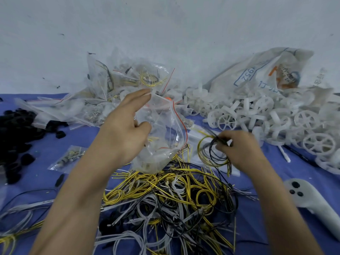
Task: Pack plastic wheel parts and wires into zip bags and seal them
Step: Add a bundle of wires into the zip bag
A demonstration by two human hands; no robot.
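Now left hand (121, 129) holds zip bag (161, 129), right hand (239, 150) wires (213, 151).

I have one view: head-worn, wide-angle. Faces forward and down. Close range over the blue worktop (81, 138), which fills the lower frame; pale wall (165, 24) runs across the top.

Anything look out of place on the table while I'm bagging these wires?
One thing: a white handheld controller with black buttons lies on the blue cloth at lower right, beside the loose wire pile. It is neither wheel part nor wire. Otherwise nothing looks damaged.
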